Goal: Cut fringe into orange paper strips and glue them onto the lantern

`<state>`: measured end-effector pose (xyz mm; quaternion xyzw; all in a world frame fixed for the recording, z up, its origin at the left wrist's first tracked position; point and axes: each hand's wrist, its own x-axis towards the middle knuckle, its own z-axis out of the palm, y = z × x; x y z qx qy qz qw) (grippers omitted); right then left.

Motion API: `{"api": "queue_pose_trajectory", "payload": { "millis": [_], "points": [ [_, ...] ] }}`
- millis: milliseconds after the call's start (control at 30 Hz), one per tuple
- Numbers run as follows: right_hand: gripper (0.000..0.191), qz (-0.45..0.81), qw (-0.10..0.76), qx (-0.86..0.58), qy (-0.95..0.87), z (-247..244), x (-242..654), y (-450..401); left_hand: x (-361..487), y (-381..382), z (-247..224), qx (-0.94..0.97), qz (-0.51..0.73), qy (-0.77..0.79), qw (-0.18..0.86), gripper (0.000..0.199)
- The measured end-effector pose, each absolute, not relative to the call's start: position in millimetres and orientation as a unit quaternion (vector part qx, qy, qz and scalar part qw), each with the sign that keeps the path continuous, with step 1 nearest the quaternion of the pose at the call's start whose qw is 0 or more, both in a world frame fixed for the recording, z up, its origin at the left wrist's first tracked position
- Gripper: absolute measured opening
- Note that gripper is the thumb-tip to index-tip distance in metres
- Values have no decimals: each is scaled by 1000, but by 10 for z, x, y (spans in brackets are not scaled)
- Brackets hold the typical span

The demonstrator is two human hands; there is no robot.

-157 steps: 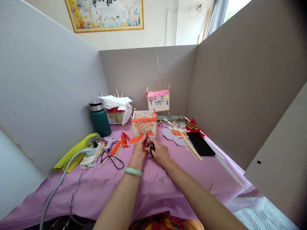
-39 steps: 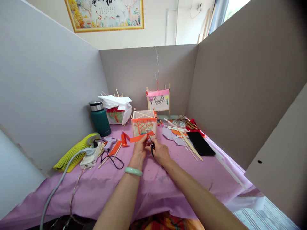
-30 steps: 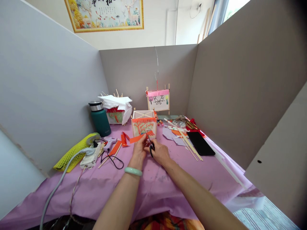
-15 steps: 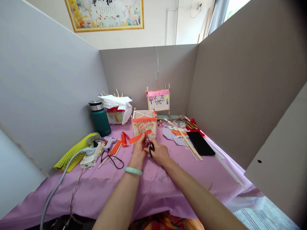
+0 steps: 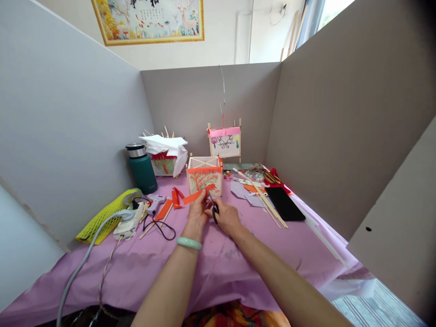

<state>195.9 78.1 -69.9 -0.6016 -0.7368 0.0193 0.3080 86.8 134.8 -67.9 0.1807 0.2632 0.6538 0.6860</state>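
Between the fingers of my left hand is an orange paper strip, its fringed right end lying in front of the lantern. My right hand is closed on black-handled scissors, whose blades point up at the strip's fringed part. Whether the blades are apart is too small to tell. Just behind both hands stands a square stick-framed lantern with an orange fringe along its top and a tree drawing on its front. Folded orange paper lies left of the strip.
On the left are a green bottle, a power strip, a glue gun and cables. A phone, wooden sticks and paper scraps lie right. Another lantern hangs behind from a wire. Grey partitions enclose the table.
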Motion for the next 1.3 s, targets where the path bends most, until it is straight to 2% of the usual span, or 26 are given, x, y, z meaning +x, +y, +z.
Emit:
{"api": "queue_pose_trajectory", "payload": {
  "millis": [533, 1033, 1300],
  "points": [
    [35, 13, 295, -618, -729, -691, 1950, 781, 852, 1372, -703, 190, 654, 270, 681, 31],
    [36, 19, 328, -606, -725, -686, 1968, 770, 883, 1368, -720, 233, 652, 282, 664, 28],
    [34, 22, 311, -613, -726, -662, 1961, 764, 899, 1370, -719, 229, 657, 276, 663, 29]
  ]
}}
